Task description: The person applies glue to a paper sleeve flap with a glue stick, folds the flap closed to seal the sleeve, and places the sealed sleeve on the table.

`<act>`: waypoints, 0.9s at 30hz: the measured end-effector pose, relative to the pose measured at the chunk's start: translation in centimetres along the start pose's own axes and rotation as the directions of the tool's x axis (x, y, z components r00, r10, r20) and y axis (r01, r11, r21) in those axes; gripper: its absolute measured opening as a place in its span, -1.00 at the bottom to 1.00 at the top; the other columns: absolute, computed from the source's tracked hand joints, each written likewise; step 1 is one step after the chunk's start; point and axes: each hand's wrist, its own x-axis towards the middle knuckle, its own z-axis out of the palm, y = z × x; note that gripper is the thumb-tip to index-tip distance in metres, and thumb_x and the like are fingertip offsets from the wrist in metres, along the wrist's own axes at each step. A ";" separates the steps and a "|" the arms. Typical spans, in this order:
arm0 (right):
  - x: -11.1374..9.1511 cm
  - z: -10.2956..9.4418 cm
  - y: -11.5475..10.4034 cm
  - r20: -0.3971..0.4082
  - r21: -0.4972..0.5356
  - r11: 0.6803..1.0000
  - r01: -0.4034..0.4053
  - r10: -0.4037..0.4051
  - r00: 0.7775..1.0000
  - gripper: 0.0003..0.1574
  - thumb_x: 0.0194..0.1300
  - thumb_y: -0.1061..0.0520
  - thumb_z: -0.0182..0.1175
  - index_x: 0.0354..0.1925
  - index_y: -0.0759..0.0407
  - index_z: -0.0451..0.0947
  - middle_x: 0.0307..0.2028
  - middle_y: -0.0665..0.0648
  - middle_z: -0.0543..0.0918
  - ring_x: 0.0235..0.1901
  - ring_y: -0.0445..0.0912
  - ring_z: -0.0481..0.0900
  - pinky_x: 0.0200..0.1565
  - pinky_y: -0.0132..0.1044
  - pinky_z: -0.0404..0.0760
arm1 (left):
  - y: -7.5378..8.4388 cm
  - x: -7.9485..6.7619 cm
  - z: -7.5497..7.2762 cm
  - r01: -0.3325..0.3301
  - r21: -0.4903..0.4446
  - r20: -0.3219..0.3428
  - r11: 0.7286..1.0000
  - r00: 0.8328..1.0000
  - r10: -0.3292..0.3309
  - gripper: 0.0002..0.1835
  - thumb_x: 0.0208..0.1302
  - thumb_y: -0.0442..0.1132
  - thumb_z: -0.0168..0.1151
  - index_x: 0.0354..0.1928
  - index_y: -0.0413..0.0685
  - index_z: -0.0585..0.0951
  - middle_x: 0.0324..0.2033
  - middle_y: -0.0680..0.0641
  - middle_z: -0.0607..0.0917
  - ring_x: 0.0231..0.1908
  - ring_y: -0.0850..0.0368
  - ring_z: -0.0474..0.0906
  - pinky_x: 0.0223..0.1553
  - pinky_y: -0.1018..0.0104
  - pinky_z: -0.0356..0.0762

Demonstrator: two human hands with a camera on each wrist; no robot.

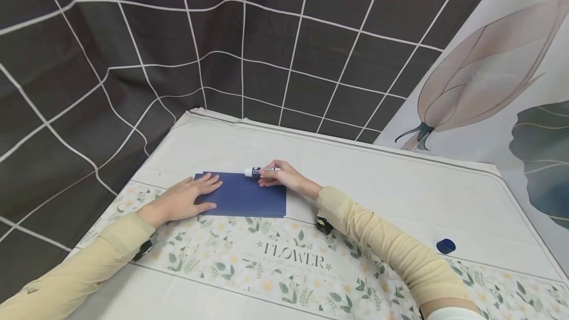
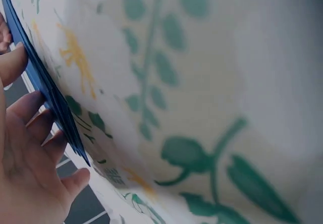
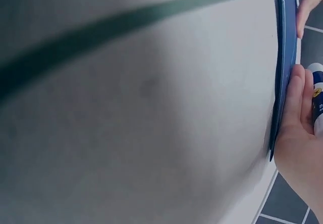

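Observation:
Blue sheets of paper (image 1: 246,199) lie stacked, slightly out of line, on the table. My left hand (image 1: 184,196) rests with spread fingers on their left end. In the left wrist view, that hand (image 2: 35,148) shows along the stack's edge. A white and dark-blue glue stick (image 1: 254,172) lies across my right hand's (image 1: 281,176) grip, its white end pointing left near the sheets' far edge. The right wrist view shows the glue stick's label (image 3: 317,90) beside the fingers, with the lower fingers against the paper (image 3: 286,47).
A dark blue cap (image 1: 446,246) lies on the table to the right, beyond my right forearm. The white tablecloth (image 1: 355,177) has a floral band with the word FLOWER. A dark grid-patterned curtain (image 1: 266,38) hangs behind the table.

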 end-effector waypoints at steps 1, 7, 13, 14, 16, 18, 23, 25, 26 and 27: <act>-0.1 -0.2 0.1 0.000 0.010 1.000 -0.006 0.006 1.000 -0.83 0.38 0.20 0.10 -0.16 0.30 0.37 -0.20 0.39 0.71 -0.37 -0.19 0.71 -0.03 -0.22 0.67 | 0.1 0.0 0.0 0.004 0.012 0.003 1.000 1.000 -0.004 -0.30 0.32 0.16 0.11 0.39 -0.03 0.33 0.42 -0.16 0.26 0.43 -0.20 0.11 0.37 -0.31 -0.01; -0.9 -1.3 0.6 -0.024 0.049 0.998 -0.047 0.048 0.999 -0.85 0.38 0.20 0.07 -0.17 0.28 0.37 -0.37 0.15 0.73 -0.37 -0.18 0.72 -0.02 -0.22 0.67 | 0.5 -0.1 -0.1 0.028 0.032 0.030 0.999 0.999 -0.028 -0.30 0.32 0.20 0.08 0.41 0.06 0.31 0.44 -0.12 0.24 0.43 -0.17 0.12 0.36 -0.34 -0.04; -1.2 -1.3 0.6 -0.013 0.019 1.000 -0.024 0.024 1.000 -0.81 0.37 0.19 0.09 -0.13 0.30 0.36 -0.29 0.24 0.74 -0.33 -0.18 0.72 0.02 -0.21 0.65 | 0.3 -0.1 -0.7 0.013 -0.012 0.081 1.000 0.997 -0.012 -0.31 0.32 0.13 0.12 0.41 0.00 0.30 0.44 -0.19 0.21 0.42 -0.24 0.10 0.34 -0.39 -0.05; -1.1 -1.2 0.6 -0.009 0.016 1.000 -0.023 0.023 1.000 -0.80 0.38 0.19 0.09 -0.13 0.30 0.35 -0.26 0.27 0.73 -0.33 -0.18 0.72 0.02 -0.21 0.65 | 0.2 -0.1 -0.8 0.013 -0.026 0.090 1.000 0.996 -0.011 -0.31 0.32 0.12 0.12 0.41 -0.01 0.30 0.44 -0.20 0.20 0.42 -0.26 0.10 0.34 -0.39 -0.05; -1.0 -1.2 0.5 -0.004 0.011 0.999 -0.032 0.032 0.999 -0.79 0.37 0.19 0.10 -0.12 0.30 0.35 -0.22 0.30 0.72 -0.31 -0.19 0.72 0.04 -0.22 0.64 | -0.1 0.0 -0.9 0.010 -0.045 0.094 0.999 0.996 -0.006 -0.32 0.31 0.08 0.15 0.41 -0.03 0.31 0.43 -0.22 0.21 0.41 -0.28 0.10 0.35 -0.37 -0.05; -1.0 -1.2 0.3 0.006 0.017 0.999 -0.044 0.044 0.999 -0.77 0.37 0.19 0.10 -0.10 0.31 0.34 -0.21 0.30 0.71 -0.29 -0.18 0.71 0.06 -0.21 0.63 | -0.3 0.2 -0.9 0.002 -0.051 0.078 0.999 0.997 0.002 -0.33 0.28 0.04 0.20 0.38 -0.04 0.34 0.42 -0.22 0.25 0.41 -0.28 0.13 0.35 -0.34 -0.01; -0.8 -1.5 -0.1 0.020 0.089 0.994 -0.067 0.065 0.998 -0.74 0.32 0.27 0.12 -0.06 0.32 0.32 -0.22 0.22 0.69 -0.27 -0.17 0.70 0.09 -0.20 0.60 | -0.4 0.8 -1.1 -0.049 0.007 -0.005 0.999 0.999 0.049 -0.36 0.18 0.03 0.31 0.27 -0.07 0.46 0.32 -0.21 0.41 0.33 -0.27 0.26 0.29 -0.30 0.18; -0.8 -1.6 -0.1 0.028 0.122 0.991 -0.061 0.058 0.998 -0.72 0.30 0.31 0.13 -0.05 0.31 0.31 -0.20 0.22 0.68 -0.27 -0.16 0.71 0.10 -0.20 0.60 | -0.3 1.1 -1.3 -0.056 0.028 -0.011 0.998 0.998 0.056 -0.37 0.14 0.00 0.34 0.25 -0.07 0.48 0.28 -0.20 0.45 0.30 -0.25 0.30 0.28 -0.28 0.20; -0.8 -1.7 -0.1 0.029 0.125 0.991 -0.053 0.050 0.998 -0.71 0.29 0.33 0.14 -0.05 0.30 0.32 -0.19 0.24 0.69 -0.27 -0.16 0.71 0.09 -0.20 0.60 | -0.2 1.2 -1.5 -0.060 0.037 -0.007 0.998 0.998 0.060 -0.37 0.12 -0.02 0.35 0.24 -0.07 0.49 0.27 -0.20 0.45 0.30 -0.24 0.31 0.28 -0.28 0.20; -0.8 -1.7 0.0 0.031 0.123 0.992 -0.042 0.039 0.999 -0.70 0.28 0.34 0.15 -0.05 0.30 0.32 -0.17 0.27 0.69 -0.26 -0.17 0.72 0.08 -0.21 0.61 | 0.0 1.4 -1.6 -0.065 0.047 0.001 0.997 0.998 0.065 -0.37 0.11 -0.04 0.35 0.24 -0.07 0.49 0.27 -0.19 0.45 0.30 -0.23 0.31 0.28 -0.27 0.20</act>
